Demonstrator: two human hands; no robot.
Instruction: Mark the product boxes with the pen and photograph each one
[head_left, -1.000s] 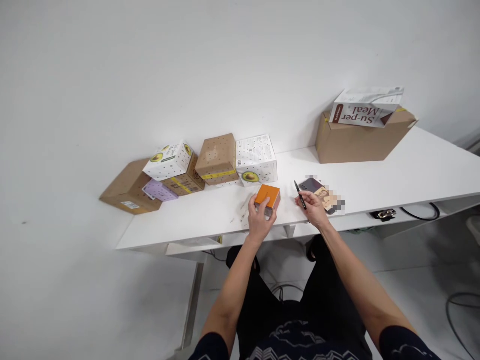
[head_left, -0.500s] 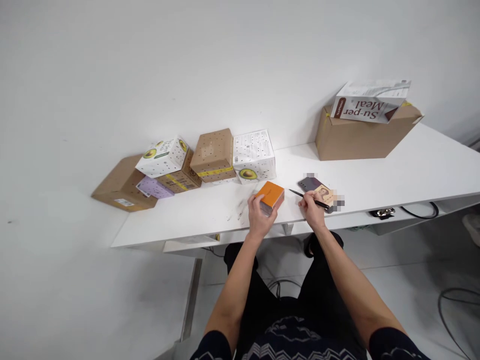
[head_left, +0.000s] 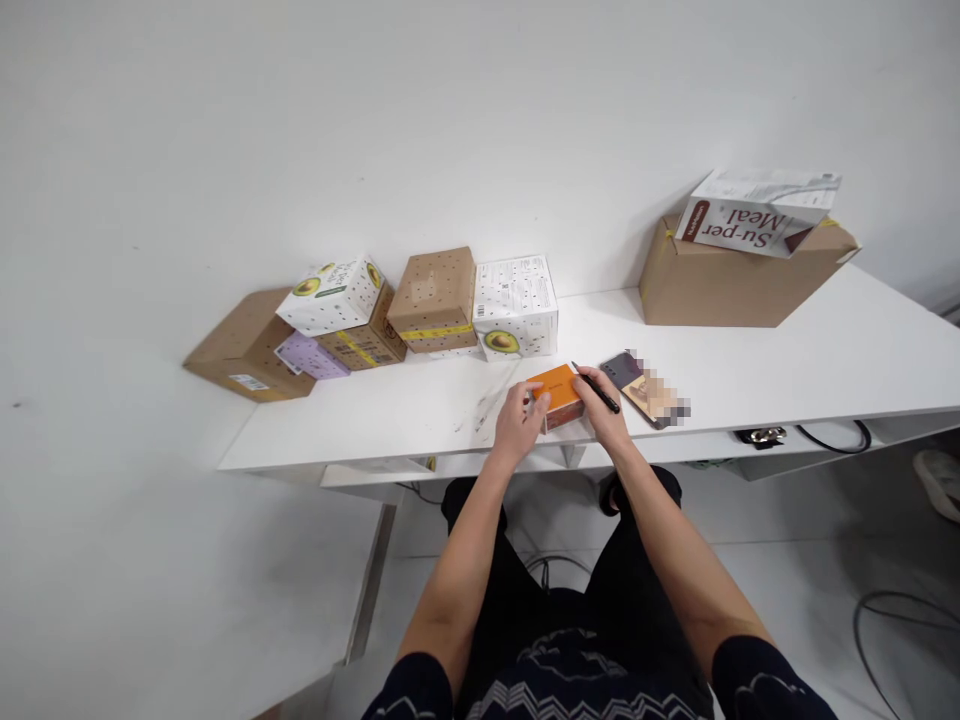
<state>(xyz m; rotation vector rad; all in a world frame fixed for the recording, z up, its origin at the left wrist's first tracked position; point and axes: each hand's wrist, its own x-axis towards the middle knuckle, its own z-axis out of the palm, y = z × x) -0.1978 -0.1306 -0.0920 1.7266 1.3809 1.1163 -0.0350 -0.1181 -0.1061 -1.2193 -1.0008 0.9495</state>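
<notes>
A small box with an orange top and reddish-brown sides lies on the white table near its front edge. My left hand grips its left side, fingers and thumb curled at the edge. On the right side, my right hand touches the box with its fingers while a black pen stays held in it, tip toward the wall. Just right of that hand lies a phone with a dark and tan back, partly blurred out. Dark smudges mark the tabletop left of the box.
Along the wall stand brown cartons, a white avocado-print box and a lilac box. A large carton at right carries a white "Su-per Meal" package. Below the tabletop, an open shelf holds a black cable.
My right hand, with the pen, has moved left from beside the phone to the orange box. The box has turned slightly and now sits between both hands.
</notes>
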